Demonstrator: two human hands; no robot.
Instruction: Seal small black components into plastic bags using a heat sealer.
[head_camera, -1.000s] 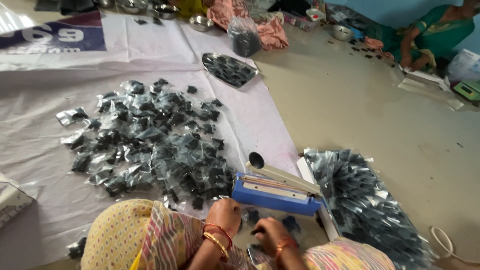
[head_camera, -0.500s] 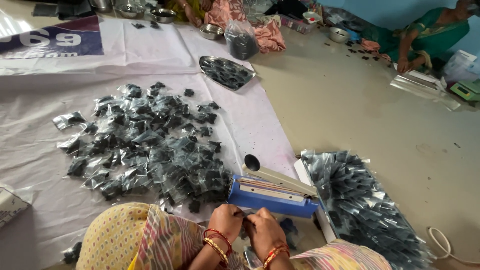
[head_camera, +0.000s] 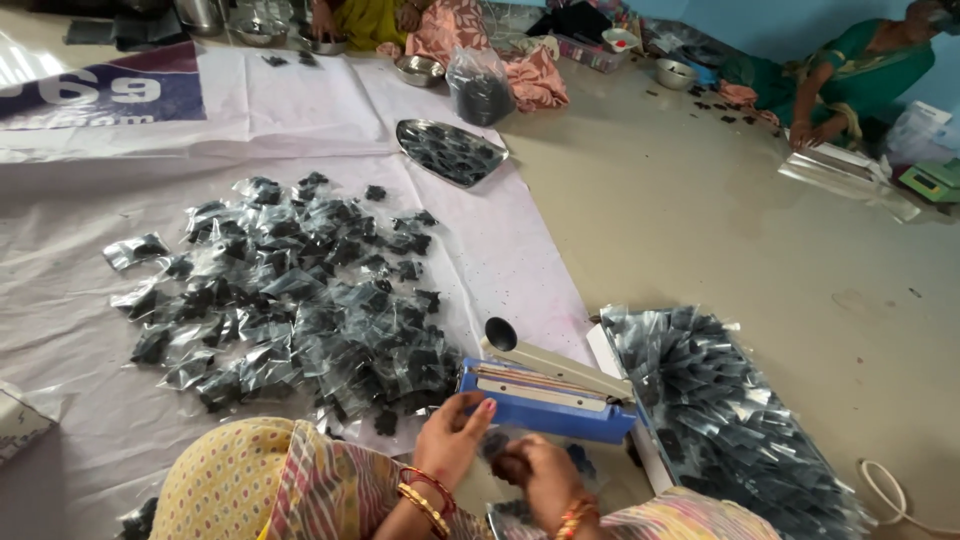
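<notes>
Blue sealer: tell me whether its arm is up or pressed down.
Up. The blue sealer's pale arm rises at an angle, a gap showing above the base.

Blue heat sealer (head_camera: 545, 395) on the floor, arm raised (black knob), small dark packet (head_camera: 495, 442) at its front
</notes>
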